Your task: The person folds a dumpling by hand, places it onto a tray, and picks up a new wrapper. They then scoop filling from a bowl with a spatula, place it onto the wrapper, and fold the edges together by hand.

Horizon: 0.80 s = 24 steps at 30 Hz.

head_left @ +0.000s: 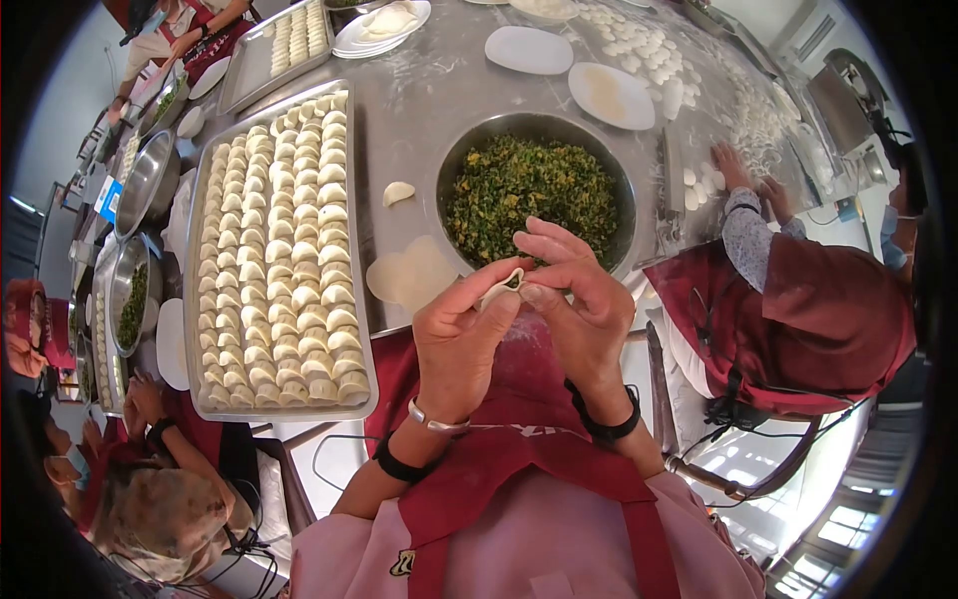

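Well off to the left of the grip, on the steel tabletop (439, 90): a long tray (365, 290) packed with rows of finished dumplings (279, 260), hardly a free slot left. Nearer the grip, just up and left of it: one stray folded dumpling (397, 193) and a small overlap of round wrappers (409, 272), flat on the metal. At the grip itself: left hand (459, 334) and right hand (584, 299) closed together on a half-folded dumpling (507, 283), thumbs and forefingers pinching the wrapper edge, held up in the air by the near edge of the tabletop, above the red apron (519, 469), resting on nothing. Seam only partly shut, with a gap at the top and green visible through it. Straight beyond the grip, close: a wide steel bowl (539, 122) heaped with chopped green filling (529, 190). To the right of the grip, apart: a co-worker's hands (738, 175) among small dough rounds (699, 185), with white plates (611, 95) farther out. Likely trouble from here: squeezing too hard and pushing filling out through the gap, or smearing the rim with it and spoiling the seal; pulling the thin dough and tearing it; loosening the pinch mid-fold and dropping the piece, with nothing under it for support.
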Tool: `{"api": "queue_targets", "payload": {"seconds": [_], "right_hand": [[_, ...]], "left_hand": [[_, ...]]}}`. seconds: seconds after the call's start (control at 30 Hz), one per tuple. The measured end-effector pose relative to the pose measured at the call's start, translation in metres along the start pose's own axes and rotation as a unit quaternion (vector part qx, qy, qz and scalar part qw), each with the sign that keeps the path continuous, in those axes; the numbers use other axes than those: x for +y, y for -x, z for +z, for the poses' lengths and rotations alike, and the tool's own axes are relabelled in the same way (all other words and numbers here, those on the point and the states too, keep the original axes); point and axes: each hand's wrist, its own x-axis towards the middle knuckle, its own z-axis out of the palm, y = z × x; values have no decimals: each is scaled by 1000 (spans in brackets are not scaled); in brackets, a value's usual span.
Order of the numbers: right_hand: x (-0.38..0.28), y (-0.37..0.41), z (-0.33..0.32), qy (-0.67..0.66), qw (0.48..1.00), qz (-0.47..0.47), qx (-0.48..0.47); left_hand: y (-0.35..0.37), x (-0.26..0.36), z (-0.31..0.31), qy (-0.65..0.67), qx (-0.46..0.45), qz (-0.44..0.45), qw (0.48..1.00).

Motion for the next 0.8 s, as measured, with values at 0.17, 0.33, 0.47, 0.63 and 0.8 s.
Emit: {"api": "queue_targets", "payload": {"seconds": [0.17, 0.33, 0.47, 0.63, 0.8], "right_hand": [[8, 4, -7, 20, 999, -7, -27], [1, 2, -11, -4, 999, 37, -32], [6, 4, -10, -48, 997, 55, -39], [2, 2, -12, 56, 996, -14, -63], [4, 1, -17, 124, 987, -70, -79]], "left_hand": [[0, 3, -4, -57, -8, -15, 998], [-2, 4, -6, -26, -41, -14, 999], [-1, 5, -6, -35, -59, -18, 997], [-3, 14, -8, -136, -75, -39, 987], [-14, 20, -15, -295, -167, 34, 940]]}}
